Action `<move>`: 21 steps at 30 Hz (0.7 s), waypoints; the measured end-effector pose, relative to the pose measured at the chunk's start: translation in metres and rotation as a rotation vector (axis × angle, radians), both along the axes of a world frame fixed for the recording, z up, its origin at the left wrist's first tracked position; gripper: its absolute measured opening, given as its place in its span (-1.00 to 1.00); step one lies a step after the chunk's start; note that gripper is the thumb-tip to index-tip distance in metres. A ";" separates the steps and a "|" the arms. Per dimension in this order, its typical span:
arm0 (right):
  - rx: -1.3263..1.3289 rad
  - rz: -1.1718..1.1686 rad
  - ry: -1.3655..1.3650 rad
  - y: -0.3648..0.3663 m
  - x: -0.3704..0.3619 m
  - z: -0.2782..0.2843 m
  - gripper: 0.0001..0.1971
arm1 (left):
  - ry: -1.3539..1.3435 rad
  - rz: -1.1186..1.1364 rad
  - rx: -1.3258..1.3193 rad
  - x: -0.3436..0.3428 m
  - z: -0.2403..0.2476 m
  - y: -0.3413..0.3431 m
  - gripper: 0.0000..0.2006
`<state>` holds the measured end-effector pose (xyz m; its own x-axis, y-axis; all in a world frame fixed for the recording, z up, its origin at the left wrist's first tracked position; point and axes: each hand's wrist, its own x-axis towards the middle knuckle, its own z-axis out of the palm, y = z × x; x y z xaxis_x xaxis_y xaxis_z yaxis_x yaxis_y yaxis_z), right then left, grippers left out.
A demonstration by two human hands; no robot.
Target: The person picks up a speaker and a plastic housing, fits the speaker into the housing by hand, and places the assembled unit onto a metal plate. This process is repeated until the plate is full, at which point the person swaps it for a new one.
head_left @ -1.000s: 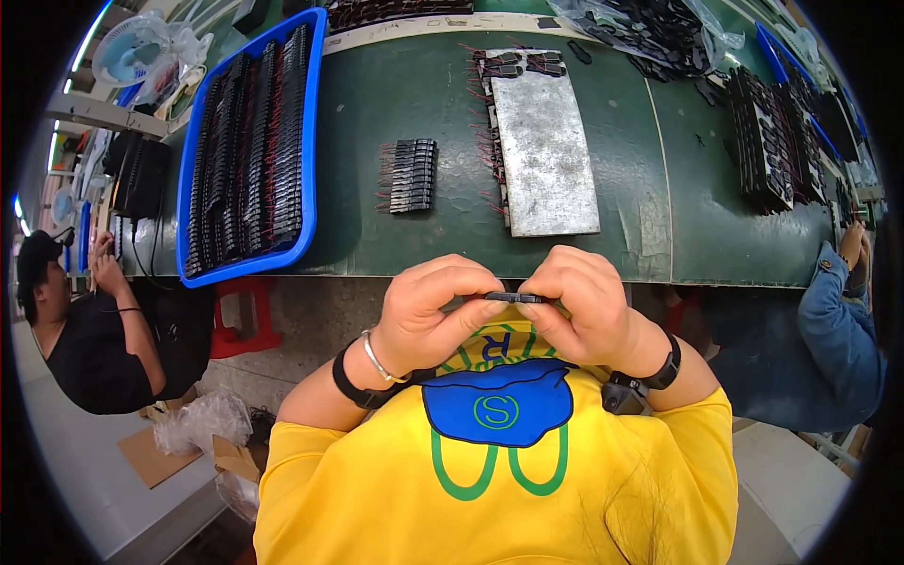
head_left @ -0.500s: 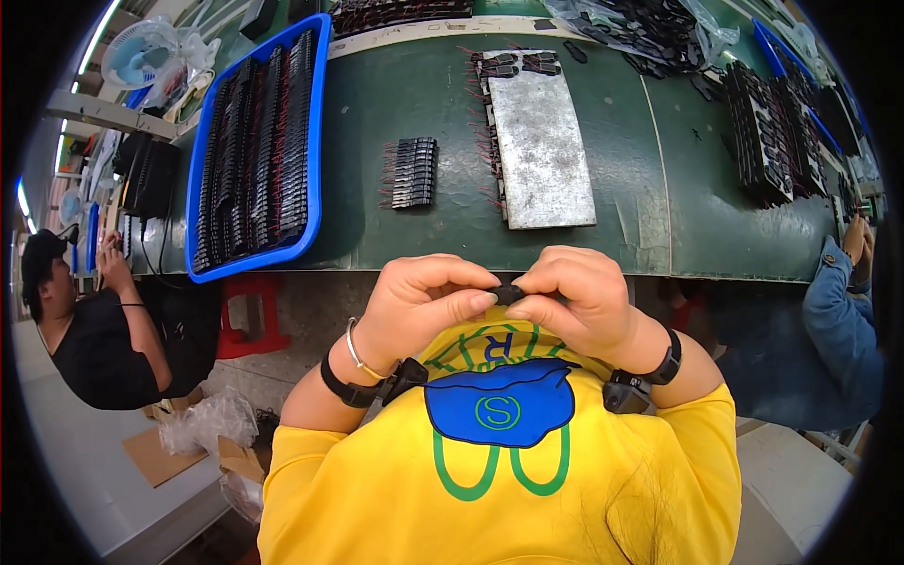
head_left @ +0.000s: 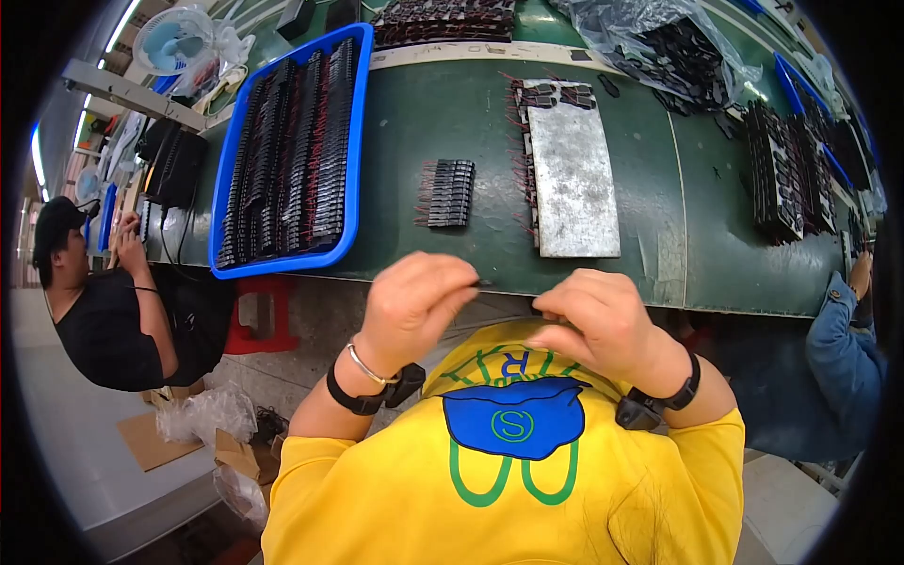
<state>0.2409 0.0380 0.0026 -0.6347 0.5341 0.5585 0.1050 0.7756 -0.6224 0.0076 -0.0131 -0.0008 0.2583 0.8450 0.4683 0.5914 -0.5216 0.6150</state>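
Observation:
My left hand (head_left: 417,299) is over the table's front edge, thumb and forefinger pinched. A small dark piece (head_left: 482,283) pokes out from its fingertips; its kind is too small to tell. To the right and apart from it, my right hand (head_left: 603,318) has its fingers curled. A bit of something dark shows at its fingertips, mostly hidden. Beyond the hands, a row of small black parts with red wires (head_left: 446,193) lies on the green table (head_left: 395,122). Right of the row, a grey metal plate (head_left: 576,184) has similar wired parts along its left side and far end.
A blue tray (head_left: 356,160) full of black wired parts stands at the left. A plastic bag of black pieces (head_left: 692,56) lies at the back right. Stacked loaded plates (head_left: 786,179) stand far right. A co-worker (head_left: 104,301) sits left; another's sleeve (head_left: 833,325) shows right.
My hands have drawn apart from where they met at one dark piece. The left keeps a small dark piece at its fingertips. The whole view has shifted slightly.

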 end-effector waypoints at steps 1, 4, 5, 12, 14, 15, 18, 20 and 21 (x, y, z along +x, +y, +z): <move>0.009 0.004 -0.002 0.006 0.002 0.005 -0.77 | 0.048 0.089 0.053 -0.008 -0.001 0.005 -0.80; 0.083 -0.003 -0.055 0.021 0.014 0.014 -0.79 | 0.139 0.201 0.126 -0.023 -0.009 0.015 -0.79; 0.090 0.003 -0.059 0.027 0.017 0.016 -0.79 | 0.187 0.218 0.139 -0.027 -0.012 0.017 -0.80; 0.150 -0.156 -0.197 0.083 0.031 0.031 -0.85 | 0.229 0.225 0.168 -0.033 -0.014 0.033 -0.79; 0.119 -0.196 -0.213 0.102 0.031 0.036 -0.85 | 0.216 0.242 0.180 -0.031 -0.014 0.038 -0.79; 0.079 -0.230 -0.220 0.112 0.031 0.038 -0.85 | 0.207 0.240 0.189 -0.031 -0.014 0.041 -0.79; 0.039 -0.272 -0.228 0.137 0.021 0.040 -0.85 | 0.202 0.261 0.182 -0.029 -0.015 0.043 -0.79; 0.034 -0.286 -0.225 0.153 0.009 0.041 -0.84 | 0.202 0.273 0.173 -0.026 -0.013 0.048 -0.79; 0.043 -0.290 -0.227 0.160 0.004 0.041 -0.84 | 0.208 0.288 0.157 -0.025 -0.012 0.049 -0.79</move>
